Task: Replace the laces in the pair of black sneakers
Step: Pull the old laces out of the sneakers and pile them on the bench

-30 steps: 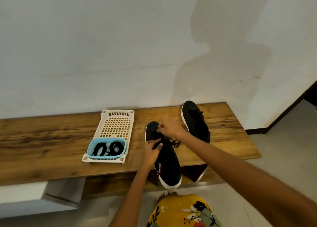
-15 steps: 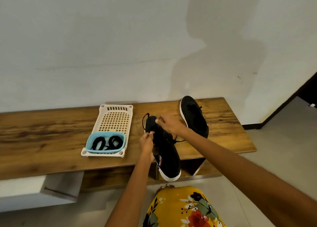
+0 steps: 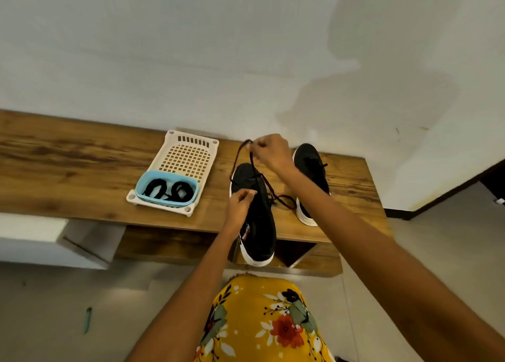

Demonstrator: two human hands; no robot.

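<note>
**Sneaker lace coming out**

The near sneaker (image 3: 257,214) lay on the wooden bench (image 3: 68,170), its heel sticking out over the front edge. The right hand (image 3: 270,151) pinched the old lace (image 3: 252,165) and held a loop of it up above the toe. The left hand (image 3: 239,206) had its fingers curled at the lace holes; it seemed to pinch the lace there, but that was hard to see. More loose lace lay beside the shoe. The other sneaker (image 3: 311,170) sat just to the right, laces in. New black laces (image 3: 166,190) waited in a blue bowl (image 3: 142,182) on a white tray (image 3: 191,143).

To do this well, I think the left hand should hold the shoe down while the right hand pulls slowly, one row at a time, so the lace does not snag.
</note>
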